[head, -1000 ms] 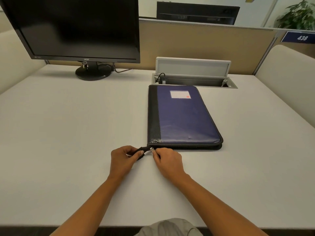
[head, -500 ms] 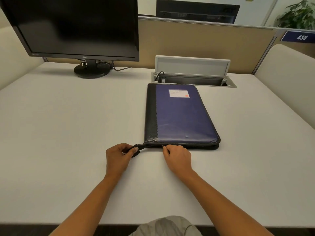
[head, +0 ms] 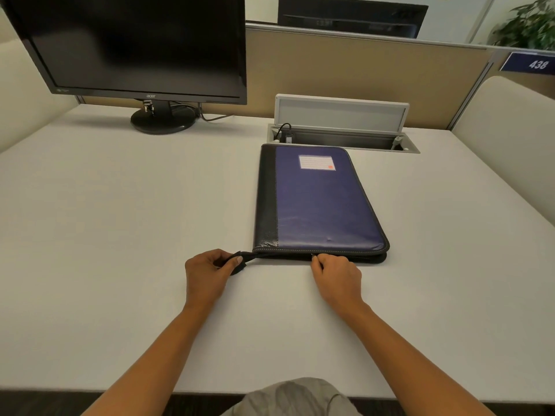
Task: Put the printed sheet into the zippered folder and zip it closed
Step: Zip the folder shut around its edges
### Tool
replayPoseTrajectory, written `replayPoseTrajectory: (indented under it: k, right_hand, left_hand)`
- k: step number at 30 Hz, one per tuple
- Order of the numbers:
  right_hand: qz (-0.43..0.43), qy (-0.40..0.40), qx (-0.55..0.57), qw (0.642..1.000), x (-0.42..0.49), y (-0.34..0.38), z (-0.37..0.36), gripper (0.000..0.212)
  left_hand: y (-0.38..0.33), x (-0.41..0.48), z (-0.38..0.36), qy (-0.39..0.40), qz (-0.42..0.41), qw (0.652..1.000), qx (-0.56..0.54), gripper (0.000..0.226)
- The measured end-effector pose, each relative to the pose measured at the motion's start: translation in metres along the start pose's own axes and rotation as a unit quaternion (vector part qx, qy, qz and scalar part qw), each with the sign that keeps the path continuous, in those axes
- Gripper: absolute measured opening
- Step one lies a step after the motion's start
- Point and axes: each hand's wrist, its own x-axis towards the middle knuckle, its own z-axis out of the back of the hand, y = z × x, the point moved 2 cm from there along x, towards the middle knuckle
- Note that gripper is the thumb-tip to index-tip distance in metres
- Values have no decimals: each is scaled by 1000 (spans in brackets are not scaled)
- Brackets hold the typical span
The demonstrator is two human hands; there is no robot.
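Gripping: left hand strap, right hand zipper | folder on white desk | monitor behind

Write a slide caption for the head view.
Left hand holds the black strap while right hand pinches the zipper pull at the near edge of the blue folder.

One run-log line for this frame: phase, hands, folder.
phase=zipping | left hand grips corner strap | right hand pinches zipper pull on near edge | folder flat on desk, cover shut | sheet not visible
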Motion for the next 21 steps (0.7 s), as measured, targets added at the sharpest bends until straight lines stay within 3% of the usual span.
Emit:
replayPoseTrajectory:
  k: [11,21]
  right_hand:
    - [-20,-17,26,999,3,-16,7,36]
    - [-92,-49,34,994,2,-61,26,44]
  left_hand:
    - [2,3,2,-15,19,1000,9,14]
    - [3,8,11,-40,23,998,30,12]
